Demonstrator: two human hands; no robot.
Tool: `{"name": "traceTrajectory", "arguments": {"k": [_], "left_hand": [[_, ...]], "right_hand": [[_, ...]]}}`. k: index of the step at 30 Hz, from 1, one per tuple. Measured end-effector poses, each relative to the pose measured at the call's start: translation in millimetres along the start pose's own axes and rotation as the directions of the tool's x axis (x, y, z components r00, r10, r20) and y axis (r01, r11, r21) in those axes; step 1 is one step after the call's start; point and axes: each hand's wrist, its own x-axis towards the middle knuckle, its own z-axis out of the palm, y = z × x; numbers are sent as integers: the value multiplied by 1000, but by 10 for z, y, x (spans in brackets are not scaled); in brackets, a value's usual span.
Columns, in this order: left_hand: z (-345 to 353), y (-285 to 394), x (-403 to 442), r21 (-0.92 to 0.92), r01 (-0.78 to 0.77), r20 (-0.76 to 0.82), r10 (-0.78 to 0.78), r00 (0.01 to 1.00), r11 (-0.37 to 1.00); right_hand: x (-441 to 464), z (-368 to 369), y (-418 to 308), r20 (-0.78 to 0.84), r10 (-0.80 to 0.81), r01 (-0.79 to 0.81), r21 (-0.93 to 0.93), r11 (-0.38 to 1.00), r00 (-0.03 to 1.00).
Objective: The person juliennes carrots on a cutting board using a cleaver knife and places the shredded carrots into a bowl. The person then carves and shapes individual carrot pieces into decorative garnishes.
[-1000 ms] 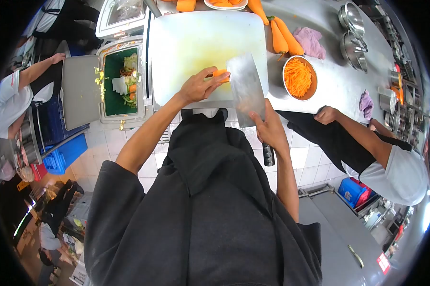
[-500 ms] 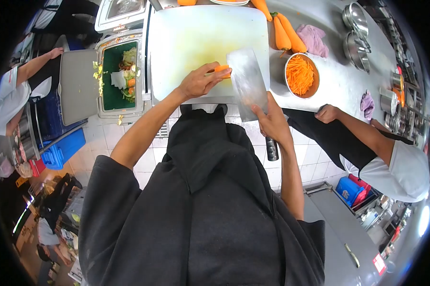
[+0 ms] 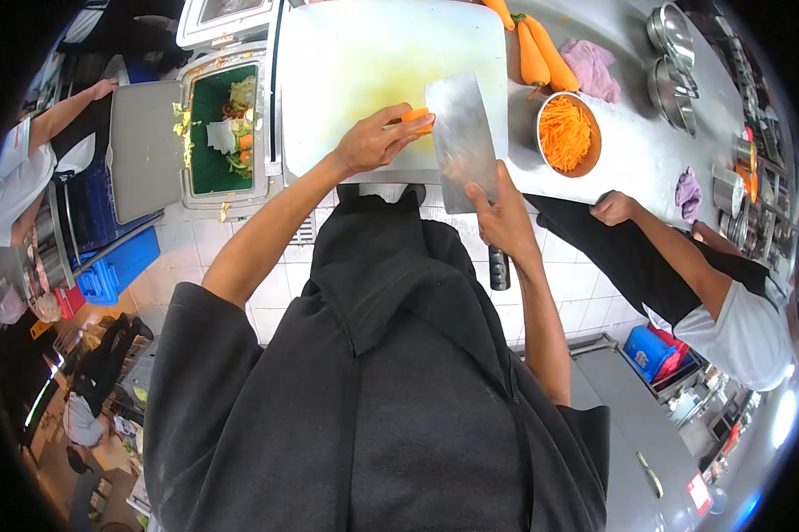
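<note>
Over the white cutting board [image 3: 346, 62], my left hand [image 3: 373, 142] is closed on a short orange piece of carrot [image 3: 416, 118], pinched between the fingertips. In my right hand [image 3: 507, 217] is a broad cleaver [image 3: 463, 133], its black handle pointing back toward my body. The blade stands beside the carrot piece, close to my left fingertips; whether they touch I cannot tell. Right of the board, a round bowl [image 3: 588, 162] holds shredded carrot [image 3: 563, 131]. Behind it lie whole carrots [image 3: 534, 55].
A bin with a green lining [image 3: 206, 168] and food scraps stands left of the board. Beyond the carrots lie a pink cloth [image 3: 592, 69] and metal bowls [image 3: 670, 96]. A co-worker's hand [image 3: 614, 208] rests at the counter edge on the right; another co-worker's arm [image 3: 71, 111] is at the left.
The view has shifted a little, so the board and bowl sit slightly higher and further right. Both hands keep their holds on the carrot piece and the cleaver.
</note>
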Motion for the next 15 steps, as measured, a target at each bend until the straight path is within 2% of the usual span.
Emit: {"name": "traceTrajectory", "arguments": {"k": [4, 7, 9, 12, 15], "left_hand": [[-21, 16, 13, 25, -9, -8, 9, 1000, 1000], [-8, 8, 1, 38, -84, -6, 84, 996, 996], [2, -1, 3, 6, -30, 5, 30, 1000, 1000], [16, -10, -4, 50, -46, -14, 47, 999, 998], [-27, 24, 43, 41, -71, -1, 71, 997, 997]], "right_hand": [[39, -8, 51, -22, -52, 51, -55, 997, 998], [56, -107, 56, 31, 0, 5, -154, 988, 1000], [72, -58, 106, 5, -33, 34, -109, 993, 999], [90, 56, 202, -51, -87, 80, -128, 989, 995], [66, 73, 185, -56, -67, 58, -146, 988, 996]]}}
